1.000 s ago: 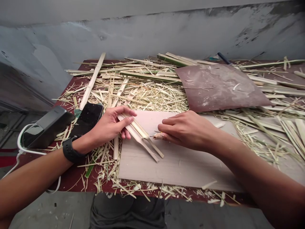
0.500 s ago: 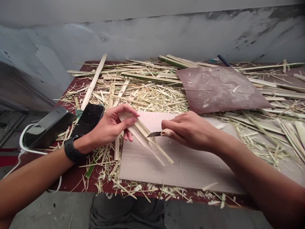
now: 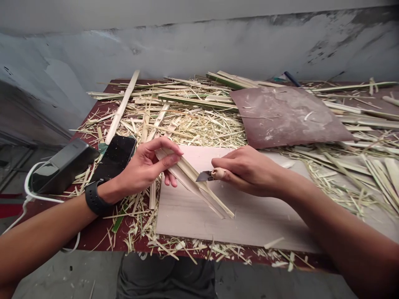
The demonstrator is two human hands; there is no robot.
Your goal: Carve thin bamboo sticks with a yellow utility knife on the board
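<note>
Between its thumb and fingers, my left hand (image 3: 156,164) grips pale split bamboo strips (image 3: 199,187) near their upper end. The strips slant down to the right over a pale board (image 3: 193,226). My right hand (image 3: 246,170) is closed round the handle of a small knife (image 3: 205,176). Its dark blade points left and lies at the edge of the strips, about midway along them. The handle is mostly hidden inside my right fist.
Bamboo shavings (image 3: 212,126) and longer strips cover the dark red table. A brown sheet (image 3: 289,116) lies at the back right. At the left are a black phone (image 3: 116,155), a dark box (image 3: 65,166) and a white cable (image 3: 28,182).
The strips' lower end has shifted slightly right and down. The knife blade has turned a little, showing more of its flat side. Both hands keep their hold.
</note>
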